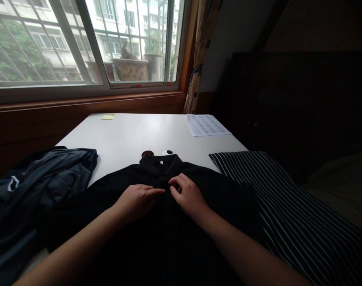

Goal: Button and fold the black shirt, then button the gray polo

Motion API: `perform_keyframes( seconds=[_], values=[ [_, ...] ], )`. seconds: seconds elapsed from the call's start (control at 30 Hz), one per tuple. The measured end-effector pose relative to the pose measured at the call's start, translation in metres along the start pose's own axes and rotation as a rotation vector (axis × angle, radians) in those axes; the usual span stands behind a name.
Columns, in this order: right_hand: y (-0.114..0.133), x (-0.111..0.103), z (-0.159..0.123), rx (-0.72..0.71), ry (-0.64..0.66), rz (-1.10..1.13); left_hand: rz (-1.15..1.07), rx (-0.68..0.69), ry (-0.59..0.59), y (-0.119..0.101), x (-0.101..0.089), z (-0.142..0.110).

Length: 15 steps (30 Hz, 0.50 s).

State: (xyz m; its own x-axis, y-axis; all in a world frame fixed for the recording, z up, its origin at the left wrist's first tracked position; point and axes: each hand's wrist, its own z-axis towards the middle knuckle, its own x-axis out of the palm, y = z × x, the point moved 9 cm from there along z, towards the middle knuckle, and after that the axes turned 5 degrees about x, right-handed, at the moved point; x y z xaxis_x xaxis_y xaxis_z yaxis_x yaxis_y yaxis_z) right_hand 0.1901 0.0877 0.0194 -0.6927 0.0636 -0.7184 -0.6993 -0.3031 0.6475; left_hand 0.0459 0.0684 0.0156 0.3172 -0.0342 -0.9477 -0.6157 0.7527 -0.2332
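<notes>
A black collared shirt (219, 198) lies spread front side up on the white table, its collar pointing away from me. Both hands meet at its front placket, just below the collar. My left hand (139, 200) rests on the left side of the placket, index finger stretched towards the middle and the other fingers curled against the cloth; its thumb is hidden. On the right side, my right hand (186, 194) pinches with thumb and index finger at the placket edge. The dark cloth between the fingertips is hard to make out.
On the white table (133, 131) are a brown round object (147, 153), a white round object (169, 152), printed sheets (207, 125) and yellow sticky notes (107, 116). Dark grey clothing (64, 171) lies left, striped fabric (276, 190) right. A barred window (130, 39) is behind.
</notes>
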Motion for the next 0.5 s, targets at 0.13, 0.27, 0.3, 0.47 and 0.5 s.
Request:
perform_keyframes(
  seconds=[0.13,0.27,0.3,0.47,0.5],
  values=[
    [-0.001,0.0,-0.001,0.002,0.0,0.02,-0.051,-0.01,-0.021,0.003,0.002,-0.002],
    [-0.001,-0.001,-0.002,0.014,0.003,0.057,-0.103,-0.052,-0.144,0.009,-0.007,-0.002],
    [-0.002,-0.002,-0.002,0.019,0.001,0.069,-0.13,-0.067,-0.193,0.011,-0.011,-0.002],
    [-0.004,-0.006,-0.001,0.042,-0.044,0.127,-0.267,-0.111,-0.325,0.019,-0.02,-0.005],
    [-0.005,-0.007,-0.001,0.041,-0.059,0.136,-0.285,-0.114,-0.319,0.02,-0.018,-0.005]
  ],
)
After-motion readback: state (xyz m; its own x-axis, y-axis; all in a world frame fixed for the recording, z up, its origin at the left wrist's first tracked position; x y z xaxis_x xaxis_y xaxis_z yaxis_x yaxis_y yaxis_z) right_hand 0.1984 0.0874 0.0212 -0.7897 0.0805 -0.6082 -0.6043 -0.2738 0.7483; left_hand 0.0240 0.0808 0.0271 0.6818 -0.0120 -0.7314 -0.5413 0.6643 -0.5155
